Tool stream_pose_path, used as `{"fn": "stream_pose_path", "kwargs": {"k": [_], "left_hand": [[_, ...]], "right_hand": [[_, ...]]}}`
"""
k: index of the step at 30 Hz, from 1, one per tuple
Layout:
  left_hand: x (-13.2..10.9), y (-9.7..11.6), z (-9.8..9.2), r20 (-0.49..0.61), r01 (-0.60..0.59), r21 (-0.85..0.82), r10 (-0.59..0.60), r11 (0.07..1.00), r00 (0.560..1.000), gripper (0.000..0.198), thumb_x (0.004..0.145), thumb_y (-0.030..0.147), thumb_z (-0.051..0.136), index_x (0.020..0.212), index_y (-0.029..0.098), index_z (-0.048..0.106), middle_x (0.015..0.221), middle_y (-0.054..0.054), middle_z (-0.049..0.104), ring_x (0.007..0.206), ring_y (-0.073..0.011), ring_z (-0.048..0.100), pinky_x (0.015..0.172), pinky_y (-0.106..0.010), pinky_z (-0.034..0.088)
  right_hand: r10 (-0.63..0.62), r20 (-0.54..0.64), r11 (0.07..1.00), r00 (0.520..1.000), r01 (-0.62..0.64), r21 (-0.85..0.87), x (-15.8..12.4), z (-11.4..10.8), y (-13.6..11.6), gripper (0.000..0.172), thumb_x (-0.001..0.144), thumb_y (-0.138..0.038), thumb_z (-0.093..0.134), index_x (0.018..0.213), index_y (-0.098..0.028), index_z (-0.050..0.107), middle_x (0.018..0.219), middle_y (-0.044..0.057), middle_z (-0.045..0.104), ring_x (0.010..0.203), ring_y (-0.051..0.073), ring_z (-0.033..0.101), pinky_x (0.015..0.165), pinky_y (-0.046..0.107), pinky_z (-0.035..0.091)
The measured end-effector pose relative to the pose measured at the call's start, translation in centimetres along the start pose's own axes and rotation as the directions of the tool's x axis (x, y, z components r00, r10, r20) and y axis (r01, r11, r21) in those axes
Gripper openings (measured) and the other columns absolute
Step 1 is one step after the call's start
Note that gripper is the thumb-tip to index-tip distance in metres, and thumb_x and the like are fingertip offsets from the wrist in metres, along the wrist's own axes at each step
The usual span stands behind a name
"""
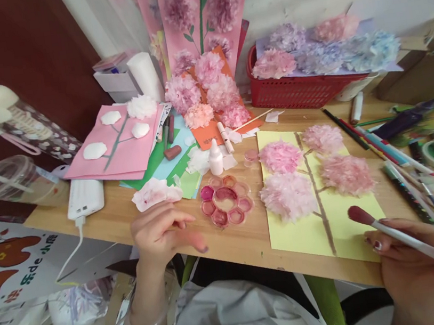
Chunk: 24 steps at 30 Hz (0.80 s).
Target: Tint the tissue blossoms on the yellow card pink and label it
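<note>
In my right hand [428,256] is a paintbrush [405,239], its white handle slanting up to a reddish bristle head over the lower right of a yellow sheet [292,240]. On that sheet a brown painted stem [320,207] joins several fluffy pink paper flowers [288,195]. My left hand [164,232] hovers by the table's front edge, fingers loosely bent, thumb apart and slightly blurred, nothing visible in it. Right of it sits a flower-shaped paint palette [225,199] with pink and red paint in its wells. A crumpled stained tissue [157,193] lies just beyond the left hand.
Behind the palette stands a small white bottle [215,158]. A pink sheet with white flowers [117,139] and a white power bank [85,196] lie left. A red basket [303,88] with paper flowers stands at the back. Pens and brushes [393,154] clutter the right side.
</note>
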<state>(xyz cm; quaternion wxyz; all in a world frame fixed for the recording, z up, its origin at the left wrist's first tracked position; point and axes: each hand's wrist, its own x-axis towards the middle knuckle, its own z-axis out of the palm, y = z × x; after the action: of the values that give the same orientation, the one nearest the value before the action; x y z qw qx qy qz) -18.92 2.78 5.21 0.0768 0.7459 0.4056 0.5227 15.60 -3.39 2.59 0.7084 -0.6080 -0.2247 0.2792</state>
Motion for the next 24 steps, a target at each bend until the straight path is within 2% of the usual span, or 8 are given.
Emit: {"fn": "stream_pose_path", "kwargs": {"k": [3, 6, 10, 13, 15, 18, 21, 24], "left_hand": [[-0.5, 1.0, 0.9, 0.039, 0.098, -0.038, -0.096, 0.994, 0.995, 0.056, 0.105, 0.046, 0.032, 0.074, 0.021, 0.072, 0.047, 0.003, 0.056, 0.042, -0.0101, 0.054, 0.045, -0.024, 0.042], [-1.7, 3.4, 3.9, 0.217, 0.163, -0.106, -0.137, 0.981, 0.967, 0.034, 0.105, 0.022, 0.033, 0.116, 0.02, 0.066, 0.055, 0.007, 0.064, 0.049, -0.0084, 0.062, 0.054, -0.019, 0.051], [-3.6, 6.7, 9.2, 0.466, -0.154, -0.176, 0.22, 0.972, 0.857, 0.035, 0.102, 0.015, 0.035, 0.127, 0.015, 0.059, 0.109, -0.006, 0.076, 0.101, -0.0183, 0.072, 0.088, -0.032, 0.059], [-4.6, 7.5, 11.8, 0.532, -0.252, -0.14, 0.287, 0.958, 0.797, 0.027, 0.1, 0.016, 0.047, 0.12, 0.013, 0.064, 0.123, -0.006, 0.072, 0.117, -0.0229, 0.066, 0.101, -0.039, 0.056], [-5.0, 7.3, 12.3, 0.549, -0.246, -0.134, 0.279, 0.96, 0.788, 0.026, 0.098, 0.018, 0.052, 0.119, 0.013, 0.065, 0.124, -0.005, 0.073, 0.117, -0.0226, 0.065, 0.1, -0.038, 0.057], [-5.2, 6.8, 12.2, 0.552, -0.246, -0.14, 0.282, 0.959, 0.785, 0.028, 0.097, 0.025, 0.058, 0.121, 0.013, 0.065, 0.124, -0.007, 0.073, 0.118, -0.0229, 0.065, 0.099, -0.038, 0.058], [-5.3, 6.7, 11.8, 0.556, -0.249, -0.136, 0.282, 0.959, 0.782, 0.035, 0.095, 0.034, 0.061, 0.123, 0.013, 0.065, 0.125, -0.009, 0.072, 0.12, -0.0239, 0.064, 0.1, -0.039, 0.056], [-5.5, 6.6, 12.0, 0.549, -0.257, -0.127, 0.284, 0.958, 0.787, 0.036, 0.094, 0.033, 0.062, 0.124, 0.014, 0.064, 0.126, -0.009, 0.071, 0.12, -0.0234, 0.064, 0.103, -0.038, 0.054]], "right_hand": [[-0.04, 0.112, 0.998, 0.993, 0.045, -0.04, 0.2, -0.7, 0.3, 0.052, 0.066, -0.075, 0.063, 0.059, -0.026, 0.078, 0.043, 0.007, 0.053, 0.042, 0.021, 0.05, 0.059, 0.049, 0.043], [-0.061, 0.296, 0.989, 0.953, 0.099, -0.114, 0.8, -1.3, 0.5, 0.067, 0.075, -0.083, 0.053, 0.072, -0.022, 0.08, 0.052, 0.008, 0.063, 0.049, 0.023, 0.06, 0.062, 0.044, 0.049], [-0.086, 0.373, 0.957, 0.924, 0.18, -0.226, 1.4, -0.9, 0.3, 0.057, 0.09, -0.068, 0.05, 0.084, -0.02, 0.079, 0.065, 0.007, 0.07, 0.06, 0.022, 0.064, 0.061, 0.037, 0.052], [0.026, 0.508, 0.934, 0.861, 0.161, -0.32, 1.6, 0.3, 0.0, 0.051, 0.091, -0.062, 0.054, 0.085, -0.018, 0.079, 0.064, 0.005, 0.071, 0.056, 0.018, 0.063, 0.055, 0.032, 0.051], [0.153, 0.577, 0.924, 0.802, 0.092, -0.372, 1.6, 1.0, -0.1, 0.052, 0.09, -0.062, 0.057, 0.083, -0.016, 0.08, 0.063, 0.006, 0.071, 0.053, 0.017, 0.062, 0.05, 0.029, 0.05], [0.152, 0.503, 0.926, 0.851, 0.056, -0.374, 1.6, 1.7, -0.3, 0.053, 0.09, -0.063, 0.056, 0.081, -0.016, 0.08, 0.063, 0.006, 0.071, 0.054, 0.015, 0.062, 0.048, 0.026, 0.049], [0.195, 0.518, 0.919, 0.833, 0.029, -0.394, 1.4, 2.1, -0.4, 0.053, 0.089, -0.063, 0.057, 0.08, -0.016, 0.079, 0.063, 0.006, 0.071, 0.054, 0.016, 0.063, 0.048, 0.026, 0.051], [0.129, 0.465, 0.922, 0.876, 0.066, -0.382, 0.8, 2.3, -0.6, 0.049, 0.089, -0.062, 0.059, 0.081, -0.017, 0.079, 0.068, 0.006, 0.073, 0.058, 0.016, 0.065, 0.052, 0.026, 0.054]]}}
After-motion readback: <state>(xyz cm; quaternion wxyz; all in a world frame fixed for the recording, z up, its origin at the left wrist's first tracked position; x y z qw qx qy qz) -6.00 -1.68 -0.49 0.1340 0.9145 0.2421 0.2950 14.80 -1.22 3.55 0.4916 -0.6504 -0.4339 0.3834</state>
